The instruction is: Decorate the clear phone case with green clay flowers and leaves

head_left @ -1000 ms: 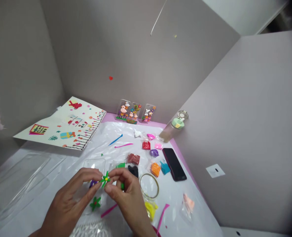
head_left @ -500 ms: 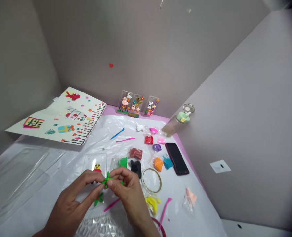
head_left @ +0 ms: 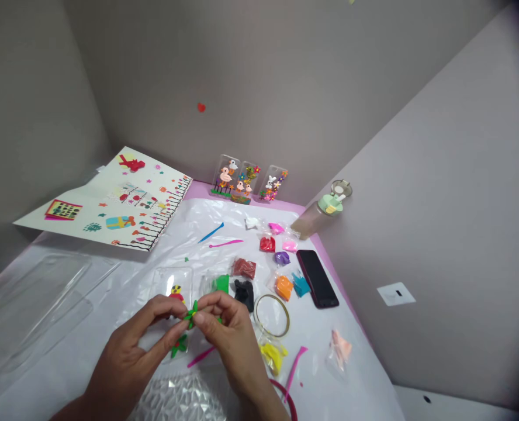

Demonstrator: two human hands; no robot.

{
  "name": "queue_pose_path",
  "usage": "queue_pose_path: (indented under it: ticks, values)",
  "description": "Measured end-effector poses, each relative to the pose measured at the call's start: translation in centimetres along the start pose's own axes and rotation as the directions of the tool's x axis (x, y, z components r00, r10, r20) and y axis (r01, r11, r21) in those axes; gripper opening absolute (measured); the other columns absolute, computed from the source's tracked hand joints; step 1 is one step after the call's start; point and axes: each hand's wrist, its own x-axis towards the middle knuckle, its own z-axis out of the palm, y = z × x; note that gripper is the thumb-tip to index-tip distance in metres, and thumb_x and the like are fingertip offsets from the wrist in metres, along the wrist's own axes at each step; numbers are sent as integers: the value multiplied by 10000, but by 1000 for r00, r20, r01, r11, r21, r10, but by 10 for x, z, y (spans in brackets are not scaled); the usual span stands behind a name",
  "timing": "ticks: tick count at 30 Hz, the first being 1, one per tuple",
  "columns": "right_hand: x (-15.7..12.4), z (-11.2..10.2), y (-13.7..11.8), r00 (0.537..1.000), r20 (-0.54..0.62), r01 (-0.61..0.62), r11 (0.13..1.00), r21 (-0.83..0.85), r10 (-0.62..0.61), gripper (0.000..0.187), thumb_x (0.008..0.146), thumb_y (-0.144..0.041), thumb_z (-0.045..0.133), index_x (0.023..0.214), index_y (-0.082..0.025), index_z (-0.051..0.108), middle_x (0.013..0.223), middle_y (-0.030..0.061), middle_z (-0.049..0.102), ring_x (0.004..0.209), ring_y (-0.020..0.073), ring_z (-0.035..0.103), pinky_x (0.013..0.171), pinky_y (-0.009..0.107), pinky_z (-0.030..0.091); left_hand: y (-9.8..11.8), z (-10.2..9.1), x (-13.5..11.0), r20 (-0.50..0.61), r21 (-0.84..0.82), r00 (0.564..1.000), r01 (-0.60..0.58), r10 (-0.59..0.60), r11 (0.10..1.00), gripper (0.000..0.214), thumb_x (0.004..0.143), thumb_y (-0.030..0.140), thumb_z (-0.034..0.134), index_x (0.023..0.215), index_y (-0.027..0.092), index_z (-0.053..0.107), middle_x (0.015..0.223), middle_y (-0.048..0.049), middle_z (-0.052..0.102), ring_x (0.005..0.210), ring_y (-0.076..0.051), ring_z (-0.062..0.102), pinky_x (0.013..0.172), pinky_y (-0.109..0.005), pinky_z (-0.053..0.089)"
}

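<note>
A small green clay flower [head_left: 192, 314] with a yellow centre is pinched between my two hands. My left hand [head_left: 139, 345] grips its left side with thumb and forefinger. From the right, the thumb and forefinger of my right hand [head_left: 228, 336] close on it. Under the hands lies a clear phone case [head_left: 158, 279] with a red, yellow and black clay figure [head_left: 176, 292] on it. A second green clay flower [head_left: 179, 346] with a red centre shows on the case just below my left fingers. Part of the case is hidden by my hands.
Bagged clay, such as the green clay [head_left: 221, 284], black clay [head_left: 244, 295] and yellow clay [head_left: 272, 356], lies around a bangle [head_left: 272, 316]. A phone [head_left: 317, 279] and bottle [head_left: 316, 216] stand right. Pink tools [head_left: 295, 374], decorated cases [head_left: 227, 175] and a painted card [head_left: 106, 204] surround them.
The view has shifted slightly, so the table things sit a little higher and further right. My hands still pinch the green flower, which looks turned a little.
</note>
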Motion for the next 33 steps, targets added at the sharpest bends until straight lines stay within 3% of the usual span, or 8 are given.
queue_pose_path:
  ticks: [5, 9, 14, 17, 25, 29, 33]
  values:
    - [-1, 1, -2, 1000, -12, 22, 999, -23, -22, 359, 655, -382, 1032, 834, -180, 796, 726, -29, 687, 685, 98, 555, 692, 203, 427, -4, 0, 2, 18, -21, 995, 101, -101, 995, 329, 871, 603, 822, 1044, 325, 789, 1057, -6, 842, 1037, -254, 825, 885, -243, 673]
    - [-1, 0, -2, 999, -14, 32, 998, -60, -33, 355, 669, -406, 1021, 832, -179, 803, 749, -14, 702, 697, 107, 551, 703, 220, 426, 8, -5, 11, 57, -32, 989, 137, -135, 990, 342, 823, 612, 850, 987, 313, 825, 1067, -21, 857, 990, -250, 843, 809, -202, 674]
    - [-1, -1, 0, 999, -4, 44, 985, -168, -46, 374, 693, -455, 1003, 845, -172, 811, 717, -8, 652, 667, 117, 487, 634, 237, 371, 11, -13, 16, 179, -50, 980, 93, -83, 994, 201, 927, 500, 798, 996, 317, 844, 1068, -16, 839, 994, -212, 820, 866, -185, 655]
    - [-2, -1, -1, 999, 9, 38, 989, -142, -37, 387, 690, -448, 1008, 883, -177, 810, 750, -7, 669, 681, 116, 503, 665, 240, 395, 10, -14, 15, 221, -103, 968, 146, -121, 984, 197, 937, 492, 797, 968, 302, 835, 1004, -15, 831, 940, -206, 812, 832, -189, 656]
    - [-1, -3, -3, 999, 30, 22, 988, -150, -18, 373, 690, -451, 1005, 859, -181, 809, 736, -18, 660, 658, 103, 466, 637, 232, 356, 14, -5, 10, 154, -229, 946, 315, -285, 921, 251, 886, 509, 842, 968, 278, 788, 968, -3, 790, 831, -178, 746, 711, -198, 599]
    - [-1, -3, -5, 999, 49, 10, 997, -74, -6, 423, 675, -445, 1015, 917, -183, 787, 790, -10, 708, 697, 113, 546, 692, 230, 426, 11, -4, 11, 195, -258, 940, 325, -280, 910, 239, 884, 482, 852, 932, 264, 768, 880, 2, 764, 754, -169, 713, 687, -211, 590]
    - [-2, 0, -4, 999, 31, 25, 999, -26, -25, 499, 628, -400, 1046, 879, -188, 670, 739, -45, 663, 644, 87, 488, 629, 199, 387, 6, -7, 12, 114, -258, 961, 275, -254, 926, 265, 872, 512, 873, 920, 268, 782, 935, 2, 781, 848, -180, 756, 748, -180, 608]
